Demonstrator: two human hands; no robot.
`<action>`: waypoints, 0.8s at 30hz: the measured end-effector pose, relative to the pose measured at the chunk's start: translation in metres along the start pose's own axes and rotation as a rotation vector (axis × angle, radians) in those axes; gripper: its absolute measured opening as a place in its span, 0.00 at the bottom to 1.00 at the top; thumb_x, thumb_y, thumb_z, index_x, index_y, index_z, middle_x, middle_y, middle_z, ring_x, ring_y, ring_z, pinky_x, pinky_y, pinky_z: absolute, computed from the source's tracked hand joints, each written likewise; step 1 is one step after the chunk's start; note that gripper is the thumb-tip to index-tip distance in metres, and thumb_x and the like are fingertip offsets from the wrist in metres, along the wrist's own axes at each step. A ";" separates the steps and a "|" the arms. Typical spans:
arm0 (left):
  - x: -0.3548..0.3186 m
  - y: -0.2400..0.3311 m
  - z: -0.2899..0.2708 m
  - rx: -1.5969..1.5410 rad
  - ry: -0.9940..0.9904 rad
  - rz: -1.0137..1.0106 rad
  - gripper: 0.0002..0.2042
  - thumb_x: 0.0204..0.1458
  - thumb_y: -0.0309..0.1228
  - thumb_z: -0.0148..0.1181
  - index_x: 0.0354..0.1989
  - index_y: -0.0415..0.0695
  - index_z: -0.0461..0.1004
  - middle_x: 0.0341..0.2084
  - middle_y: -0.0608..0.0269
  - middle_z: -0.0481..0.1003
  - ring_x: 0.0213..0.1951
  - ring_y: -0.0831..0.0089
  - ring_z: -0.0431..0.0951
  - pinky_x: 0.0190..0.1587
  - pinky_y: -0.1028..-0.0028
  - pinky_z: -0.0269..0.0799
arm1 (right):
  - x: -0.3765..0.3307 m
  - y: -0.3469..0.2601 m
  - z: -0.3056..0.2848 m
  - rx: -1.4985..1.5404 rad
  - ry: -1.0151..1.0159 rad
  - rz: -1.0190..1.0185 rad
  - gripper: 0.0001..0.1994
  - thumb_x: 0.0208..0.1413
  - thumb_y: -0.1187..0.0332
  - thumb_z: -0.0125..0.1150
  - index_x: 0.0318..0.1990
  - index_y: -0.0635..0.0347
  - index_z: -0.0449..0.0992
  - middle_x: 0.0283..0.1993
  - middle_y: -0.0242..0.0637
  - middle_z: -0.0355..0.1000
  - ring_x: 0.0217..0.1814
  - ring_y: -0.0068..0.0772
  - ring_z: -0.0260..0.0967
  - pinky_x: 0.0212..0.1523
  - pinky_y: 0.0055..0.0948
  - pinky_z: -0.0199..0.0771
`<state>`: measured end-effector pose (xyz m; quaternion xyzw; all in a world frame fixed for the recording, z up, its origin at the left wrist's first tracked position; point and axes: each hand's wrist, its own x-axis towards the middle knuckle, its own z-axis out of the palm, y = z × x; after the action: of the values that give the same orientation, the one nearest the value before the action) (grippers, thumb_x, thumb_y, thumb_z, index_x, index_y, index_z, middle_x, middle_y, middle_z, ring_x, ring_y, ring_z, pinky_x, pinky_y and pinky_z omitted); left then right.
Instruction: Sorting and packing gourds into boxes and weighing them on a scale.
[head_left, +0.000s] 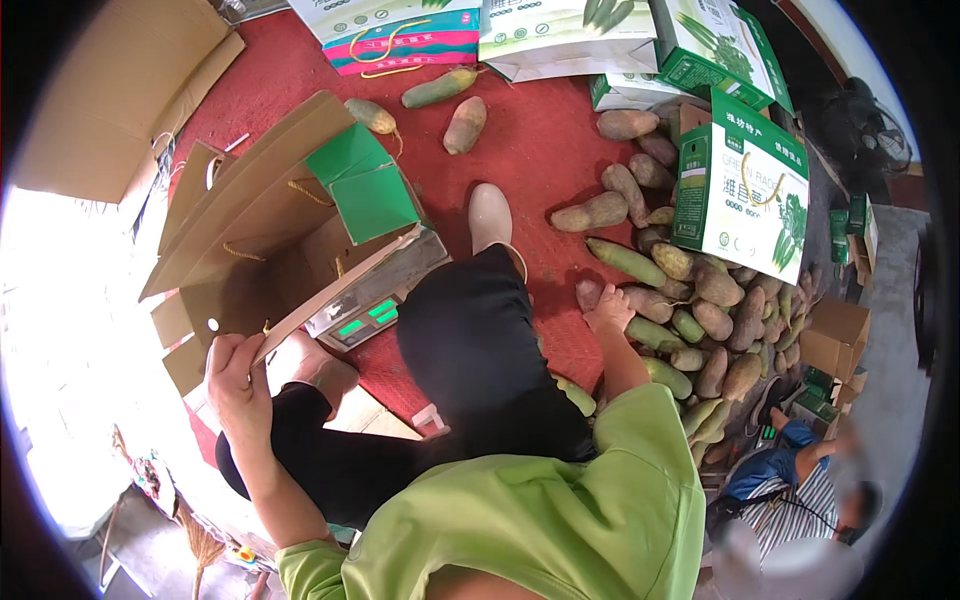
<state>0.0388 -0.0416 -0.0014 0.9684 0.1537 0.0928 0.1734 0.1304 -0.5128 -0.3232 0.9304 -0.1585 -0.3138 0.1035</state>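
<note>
My left hand (238, 385) pinches the near edge of an open cardboard box (330, 290), its thumb and fingers closed on the flap. The box has brown inner walls, rope handles and a green flap, and stands on a scale (370, 322) with lit green displays. Down at the left edge of a large radish pile (715, 290), my right hand (610, 310) has its fingers closed against a brownish radish (588, 294). Its palm side is hidden. A long green radish (626, 261) lies just beyond that hand.
Loose radishes (465, 125) lie on the red mat (540, 120) ahead. A white-and-green printed carton (745, 195) stands behind the pile, with printed gift bags (565, 40) at the far side. Brown cardboard (115, 90) is at far left. Another person (790, 490) sits at lower right.
</note>
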 end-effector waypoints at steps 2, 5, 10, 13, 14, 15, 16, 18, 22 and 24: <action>-0.002 -0.002 -0.002 0.005 0.009 -0.011 0.07 0.42 0.17 0.59 0.32 0.37 0.76 0.28 0.59 0.68 0.32 0.61 0.72 0.35 0.69 0.67 | -0.009 -0.008 -0.013 0.100 0.035 -0.005 0.38 0.34 0.55 0.74 0.54 0.51 0.60 0.55 0.37 0.64 0.60 0.39 0.61 0.52 0.47 0.67; -0.002 -0.006 -0.003 0.030 0.019 0.025 0.08 0.42 0.18 0.59 0.32 0.39 0.77 0.28 0.59 0.69 0.33 0.60 0.72 0.35 0.67 0.68 | -0.010 -0.011 -0.025 0.422 0.156 -0.079 0.38 0.31 0.58 0.76 0.53 0.56 0.61 0.52 0.41 0.66 0.57 0.44 0.64 0.52 0.44 0.68; -0.001 -0.009 -0.002 0.079 0.009 0.071 0.07 0.41 0.20 0.59 0.31 0.42 0.77 0.28 0.61 0.71 0.35 0.61 0.74 0.35 0.66 0.70 | 0.018 -0.024 -0.079 1.087 0.345 -0.466 0.38 0.29 0.64 0.78 0.50 0.66 0.64 0.46 0.46 0.69 0.49 0.41 0.68 0.50 0.35 0.68; -0.007 -0.013 -0.003 0.116 0.024 0.072 0.07 0.42 0.23 0.58 0.31 0.44 0.77 0.28 0.64 0.71 0.35 0.63 0.74 0.36 0.66 0.71 | -0.027 -0.056 -0.197 1.274 0.323 -0.689 0.39 0.30 0.66 0.78 0.52 0.68 0.64 0.49 0.45 0.68 0.50 0.35 0.67 0.51 0.32 0.67; -0.008 -0.012 -0.003 0.133 0.005 0.080 0.07 0.43 0.23 0.58 0.32 0.45 0.78 0.29 0.65 0.71 0.35 0.64 0.74 0.35 0.66 0.71 | -0.038 -0.065 -0.228 1.295 0.336 -0.761 0.39 0.30 0.67 0.78 0.52 0.68 0.64 0.50 0.44 0.68 0.51 0.35 0.67 0.52 0.32 0.67; -0.009 -0.011 -0.004 0.153 -0.018 0.086 0.07 0.43 0.24 0.57 0.32 0.46 0.78 0.29 0.66 0.71 0.36 0.65 0.74 0.35 0.66 0.71 | -0.052 -0.074 -0.258 1.317 0.345 -0.833 0.38 0.30 0.68 0.78 0.53 0.68 0.63 0.50 0.43 0.68 0.52 0.35 0.67 0.53 0.32 0.67; -0.011 -0.012 -0.004 0.157 -0.017 0.091 0.08 0.43 0.25 0.57 0.33 0.47 0.77 0.29 0.67 0.70 0.35 0.66 0.73 0.34 0.66 0.71 | -0.080 -0.084 -0.292 1.368 0.292 -0.912 0.38 0.31 0.68 0.77 0.53 0.67 0.64 0.50 0.42 0.68 0.52 0.34 0.67 0.54 0.32 0.67; -0.012 -0.011 -0.005 0.151 -0.020 0.090 0.08 0.43 0.24 0.57 0.33 0.47 0.77 0.29 0.67 0.70 0.35 0.66 0.73 0.34 0.66 0.72 | -0.131 -0.103 -0.349 1.359 0.287 -1.107 0.38 0.30 0.69 0.77 0.54 0.66 0.64 0.51 0.40 0.68 0.53 0.33 0.67 0.55 0.32 0.67; -0.014 -0.011 -0.010 0.122 -0.046 0.088 0.08 0.43 0.24 0.57 0.33 0.45 0.77 0.29 0.65 0.71 0.35 0.64 0.74 0.35 0.66 0.72 | -0.208 -0.148 -0.413 1.017 0.352 -1.506 0.37 0.29 0.70 0.76 0.53 0.62 0.66 0.48 0.37 0.70 0.51 0.32 0.69 0.52 0.33 0.69; -0.016 -0.013 -0.012 0.112 -0.058 0.084 0.07 0.44 0.24 0.57 0.33 0.44 0.78 0.29 0.63 0.72 0.35 0.63 0.74 0.35 0.66 0.71 | -0.239 -0.186 -0.419 0.821 0.207 -1.643 0.38 0.27 0.69 0.76 0.53 0.60 0.66 0.48 0.36 0.69 0.51 0.33 0.69 0.52 0.34 0.69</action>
<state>0.0176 -0.0320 0.0029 0.9844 0.1129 0.0631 0.1193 0.2518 -0.2152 0.0811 0.7378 0.4625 -0.1230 -0.4761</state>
